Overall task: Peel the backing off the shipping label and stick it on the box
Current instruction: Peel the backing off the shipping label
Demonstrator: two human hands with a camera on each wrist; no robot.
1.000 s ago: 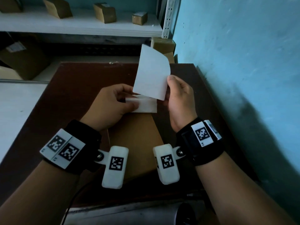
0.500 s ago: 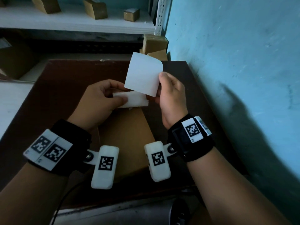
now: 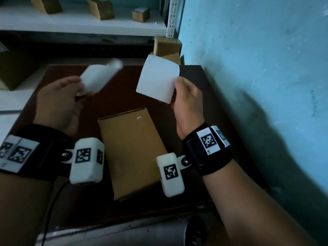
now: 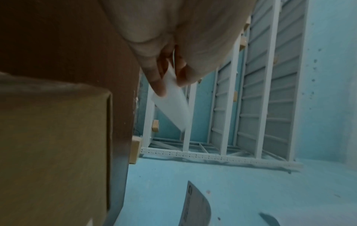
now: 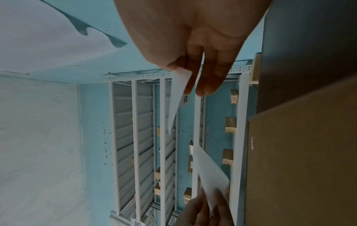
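- We see the right hand (image 3: pixel 188 100) raised over the far right part of the table, thumb and fingers pinching the near right edge of the shipping label (image 3: pixel 158 79), which stands tilted and slightly curled with its blank side toward the head camera.
- In the right wrist view, the forefinger lies against the sheet while the other fingers point straight out beside it.
- We see the left hand (image 3: pixel 56 102) raised at the far left, well apart from the right; its thumb and fingers pinch the backing (image 3: pixel 99 77), a white strip blurred in every view.
- The two sheets are fully separated, with open air between them.
- The box (image 3: pixel 131 150), brown cardboard, lies flat on the dark brown table (image 3: pixel 124 96) between the two wrists; neither sheet touches it.
- A turquoise wall (image 3: pixel 257 68) borders the table at right; a white shelf (image 3: pixel 79 23) runs across the far side.
- We count two hands, one label, one backing, one box on the table, three small cartons (image 3: pixel 101 8) on the shelf, and further cartons at the far table corner and at left.
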